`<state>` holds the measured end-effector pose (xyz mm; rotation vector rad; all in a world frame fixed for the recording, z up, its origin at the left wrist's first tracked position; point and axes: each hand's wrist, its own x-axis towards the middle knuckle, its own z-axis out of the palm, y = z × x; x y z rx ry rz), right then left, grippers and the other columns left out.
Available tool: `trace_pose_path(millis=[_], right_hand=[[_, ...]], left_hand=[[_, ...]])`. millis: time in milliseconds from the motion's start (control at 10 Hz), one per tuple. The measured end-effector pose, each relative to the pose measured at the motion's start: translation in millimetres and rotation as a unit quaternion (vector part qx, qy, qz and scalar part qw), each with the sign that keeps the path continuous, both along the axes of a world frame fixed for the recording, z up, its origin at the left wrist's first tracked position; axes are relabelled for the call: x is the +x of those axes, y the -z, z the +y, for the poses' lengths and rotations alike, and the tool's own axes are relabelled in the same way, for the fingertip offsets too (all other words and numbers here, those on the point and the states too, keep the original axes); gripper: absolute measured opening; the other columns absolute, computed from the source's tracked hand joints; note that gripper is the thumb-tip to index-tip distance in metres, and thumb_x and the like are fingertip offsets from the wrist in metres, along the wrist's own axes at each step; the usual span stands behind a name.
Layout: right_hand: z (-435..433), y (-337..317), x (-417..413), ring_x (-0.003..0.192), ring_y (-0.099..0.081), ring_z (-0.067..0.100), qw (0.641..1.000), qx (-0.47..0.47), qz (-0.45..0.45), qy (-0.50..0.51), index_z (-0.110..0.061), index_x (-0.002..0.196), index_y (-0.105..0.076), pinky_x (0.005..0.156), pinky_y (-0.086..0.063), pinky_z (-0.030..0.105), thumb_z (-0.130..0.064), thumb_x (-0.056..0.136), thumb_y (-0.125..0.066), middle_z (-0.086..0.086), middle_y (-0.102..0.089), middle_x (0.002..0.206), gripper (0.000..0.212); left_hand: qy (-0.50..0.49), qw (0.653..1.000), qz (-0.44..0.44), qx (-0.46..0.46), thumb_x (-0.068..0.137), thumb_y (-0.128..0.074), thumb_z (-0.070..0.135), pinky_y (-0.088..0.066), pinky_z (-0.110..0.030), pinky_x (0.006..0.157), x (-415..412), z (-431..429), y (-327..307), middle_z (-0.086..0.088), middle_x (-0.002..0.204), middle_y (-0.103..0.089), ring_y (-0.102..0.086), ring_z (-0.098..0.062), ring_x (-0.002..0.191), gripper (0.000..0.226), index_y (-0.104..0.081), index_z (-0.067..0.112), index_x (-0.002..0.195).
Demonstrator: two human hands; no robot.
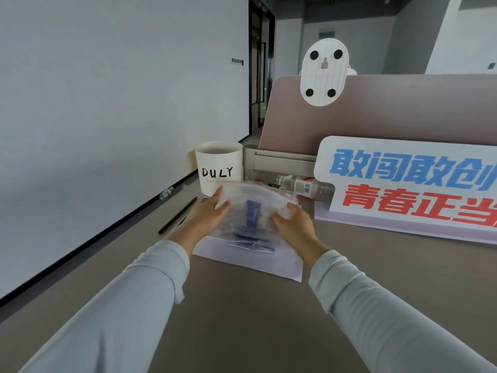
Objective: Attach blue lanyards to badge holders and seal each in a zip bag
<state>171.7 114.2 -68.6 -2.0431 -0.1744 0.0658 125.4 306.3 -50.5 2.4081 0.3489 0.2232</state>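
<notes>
Both hands, left [208, 215] and right [293, 224], grip the zip bag [250, 219] between them.

both arms wear long pale grey-blue sleeves [376, 313], cuffs bunched at the wrists.

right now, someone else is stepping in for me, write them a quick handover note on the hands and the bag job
Left hand: holding the zip bag by its upper left edge.
Right hand: gripping the bag's right side.
Blue lanyard: already inside the bag, which stands tilted up over the white paper on the desk; more blue pieces lie at the bag's bottom.
Done: lanyard bagged.
Left: whether the red zip line is shut cannot be told; check it and press it closed.
</notes>
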Motion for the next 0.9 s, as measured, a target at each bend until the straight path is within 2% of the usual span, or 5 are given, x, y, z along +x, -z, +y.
trace_pose_path(millis=[200,400,600,700,900], right_hand=[[-3,-1,-6,0.099,-0.052,0.024,0.999,-0.026,0.031,-0.009,-0.017,0.142,-0.031,0.082,-0.042,0.028,-0.04,0.091,-0.051,0.011,-0.041,0.137,0.06],[0,0,-11,0.101,-0.056,0.027,0.998,-0.013,0.064,0.004,-0.021,0.132,-0.04,0.097,-0.046,0.042,-0.043,0.084,-0.054,0.009,-0.045,0.129,0.054],[0,1,-5,0.104,-0.058,0.025,0.998,0.028,0.044,0.024,-0.03,0.126,-0.044,0.092,-0.05,0.043,-0.059,0.062,-0.055,0.004,-0.057,0.119,0.071],[-3,-16,-23,0.097,-0.057,0.02,0.999,0.035,0.028,0.027,-0.02,0.128,-0.042,0.082,-0.049,0.031,-0.041,0.084,-0.061,-0.001,-0.056,0.112,0.053],[-16,-22,-34,0.115,-0.052,0.027,0.999,-0.019,-0.003,0.042,-0.015,0.141,-0.029,0.087,-0.047,0.032,-0.038,0.087,-0.059,0.006,-0.045,0.138,0.066]], left_hand=[[0.019,0.996,0.074,-0.035,0.085,-0.047,0.059,-0.024,-0.043,0.109,8,6,2,-0.01,0.155,-0.011,-0.016,-0.029,0.141,0.074,-0.009,0.041,0.146],[0.036,0.99,0.13,0.04,0.083,-0.04,0.067,-0.024,-0.046,0.111,12,8,4,-0.015,0.155,-0.011,-0.02,-0.036,0.139,0.079,0.0,0.04,0.146],[0.032,0.997,0.051,0.038,0.088,-0.038,0.061,-0.018,-0.042,0.112,8,13,-3,-0.012,0.155,-0.01,-0.013,-0.03,0.142,0.077,-0.003,0.03,0.148],[0.023,0.998,0.03,0.042,0.088,-0.036,0.063,-0.019,-0.047,0.113,3,17,-11,-0.011,0.155,-0.01,-0.013,-0.032,0.142,0.075,0.0,0.035,0.147],[0.001,0.992,-0.069,0.106,0.093,-0.039,0.048,-0.02,-0.045,0.11,-30,-1,-30,-0.008,0.154,-0.016,-0.014,-0.032,0.139,0.067,-0.011,0.022,0.148]])
